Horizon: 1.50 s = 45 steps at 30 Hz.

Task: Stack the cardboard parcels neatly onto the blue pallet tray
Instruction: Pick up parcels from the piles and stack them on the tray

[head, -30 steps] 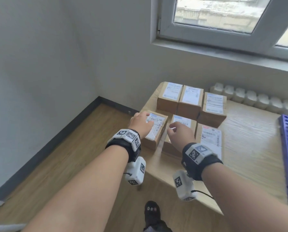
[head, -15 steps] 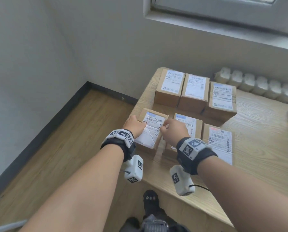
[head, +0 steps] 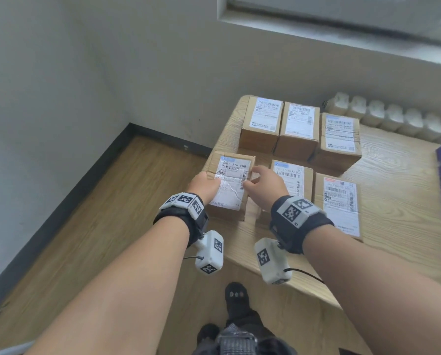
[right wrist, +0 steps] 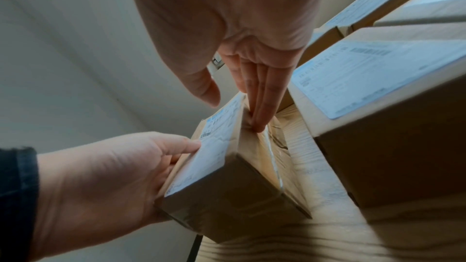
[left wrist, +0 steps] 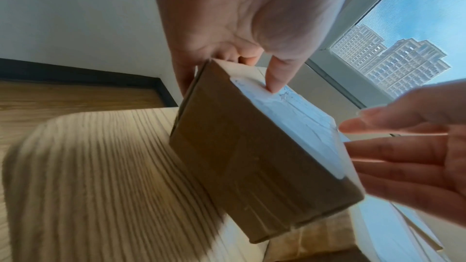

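Cardboard parcel (left wrist: 252, 146) tilted off table (left wrist: 100, 166); head view hides gap

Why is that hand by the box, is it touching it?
Touching. The right wrist view shows the right hand with its fingers pressed against the side of the box.

Each bare forearm carries a black wrist strap (head: 181, 221) topped by white blocks printed with black square markers, with a white camera housing (head: 210, 252) and thin black cable hanging beneath; dark shoes (head: 236, 295).
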### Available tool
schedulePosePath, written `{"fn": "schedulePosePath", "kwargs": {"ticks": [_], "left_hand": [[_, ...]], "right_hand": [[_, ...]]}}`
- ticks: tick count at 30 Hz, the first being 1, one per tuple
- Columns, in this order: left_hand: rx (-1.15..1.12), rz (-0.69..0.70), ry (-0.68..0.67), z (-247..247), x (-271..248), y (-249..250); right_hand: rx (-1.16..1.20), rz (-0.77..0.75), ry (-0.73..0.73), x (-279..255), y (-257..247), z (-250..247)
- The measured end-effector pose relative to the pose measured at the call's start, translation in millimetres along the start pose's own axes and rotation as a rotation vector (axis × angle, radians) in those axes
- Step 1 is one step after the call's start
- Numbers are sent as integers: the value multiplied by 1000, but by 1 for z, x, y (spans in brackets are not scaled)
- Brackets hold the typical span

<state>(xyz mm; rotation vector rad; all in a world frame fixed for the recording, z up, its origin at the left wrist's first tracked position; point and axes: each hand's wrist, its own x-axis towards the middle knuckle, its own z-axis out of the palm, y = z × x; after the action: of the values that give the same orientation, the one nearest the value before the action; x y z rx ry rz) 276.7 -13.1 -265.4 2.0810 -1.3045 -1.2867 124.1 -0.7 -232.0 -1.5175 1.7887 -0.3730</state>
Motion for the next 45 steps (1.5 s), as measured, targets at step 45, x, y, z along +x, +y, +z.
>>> {"fn": "schedulePosePath", "kwargs": {"ticks": [45], "left_hand": [[-260, 778, 0, 212, -265, 329]], "right_hand": [[236, -307, 668, -228, 160, -391]]}}
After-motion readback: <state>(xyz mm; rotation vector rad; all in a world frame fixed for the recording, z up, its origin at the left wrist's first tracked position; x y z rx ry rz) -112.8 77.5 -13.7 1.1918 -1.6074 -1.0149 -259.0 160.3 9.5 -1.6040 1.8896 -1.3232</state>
